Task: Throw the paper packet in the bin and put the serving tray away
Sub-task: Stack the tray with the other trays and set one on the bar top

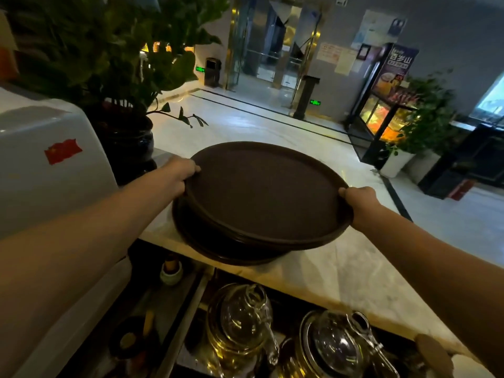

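A round dark brown serving tray [261, 192] is held level above a stack of similar brown trays [218, 244] on the marble counter [341, 271]. My left hand [181, 171] grips the tray's left rim, thumb on top. At the right rim, my right hand [358, 197] holds the tray the same way. The tray sits slightly to the right of the stack beneath it, and whether it touches the stack I cannot tell. The tray's surface is bare. No paper packet is in view.
A white machine [46, 170] with a red flag sticker stands at the left, next to a dark pot with a leafy plant [128, 143]. Below the counter's near edge stand glass teapots [242, 320]. Beyond lies a lobby floor, with a tall bin [212, 72] far off.
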A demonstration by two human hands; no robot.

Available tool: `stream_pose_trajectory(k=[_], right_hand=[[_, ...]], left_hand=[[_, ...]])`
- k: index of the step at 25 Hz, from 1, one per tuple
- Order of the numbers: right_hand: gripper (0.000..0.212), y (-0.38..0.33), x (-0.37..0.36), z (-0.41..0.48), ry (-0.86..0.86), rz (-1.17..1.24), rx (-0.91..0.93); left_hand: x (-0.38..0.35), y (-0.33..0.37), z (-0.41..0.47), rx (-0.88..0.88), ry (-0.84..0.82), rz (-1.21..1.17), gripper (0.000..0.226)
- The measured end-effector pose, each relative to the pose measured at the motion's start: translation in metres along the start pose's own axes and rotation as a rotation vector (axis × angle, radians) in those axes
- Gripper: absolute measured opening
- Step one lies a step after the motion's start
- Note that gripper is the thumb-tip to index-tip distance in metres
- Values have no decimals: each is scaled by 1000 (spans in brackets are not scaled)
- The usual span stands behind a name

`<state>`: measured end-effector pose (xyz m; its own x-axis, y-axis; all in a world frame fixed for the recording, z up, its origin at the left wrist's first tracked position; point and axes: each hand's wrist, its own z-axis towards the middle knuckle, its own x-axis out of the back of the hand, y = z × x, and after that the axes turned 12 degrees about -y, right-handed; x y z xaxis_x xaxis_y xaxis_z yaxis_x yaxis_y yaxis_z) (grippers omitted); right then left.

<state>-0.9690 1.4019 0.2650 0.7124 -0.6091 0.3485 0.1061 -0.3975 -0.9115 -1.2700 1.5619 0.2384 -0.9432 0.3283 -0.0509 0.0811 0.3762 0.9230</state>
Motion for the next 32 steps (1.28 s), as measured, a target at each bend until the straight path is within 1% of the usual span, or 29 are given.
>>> stream_pose_trajectory(k=[3, 7, 13, 21, 29, 32], right_hand=[[25, 18, -27, 23, -7, -31, -23], [19, 50, -55, 39, -11, -54, -27], [21, 73, -75, 57, 0, -76, -16], [23, 86, -91, 66, 16, -86, -77], [22, 95, -94, 76, 98, -201, 36], [23, 98, -95, 78, 111, -238, 61]], left_hand=[[13, -15, 36, 16, 33, 37, 42], [24, -39, 65, -3, 80, 91, 39], [23, -65, 77, -76, 119, 189, 31], [35, -80, 94, -73, 117, 297, 27], [36, -82, 103, -73, 128, 332, 26], [35, -85, 105, -75, 153, 423, 29]])
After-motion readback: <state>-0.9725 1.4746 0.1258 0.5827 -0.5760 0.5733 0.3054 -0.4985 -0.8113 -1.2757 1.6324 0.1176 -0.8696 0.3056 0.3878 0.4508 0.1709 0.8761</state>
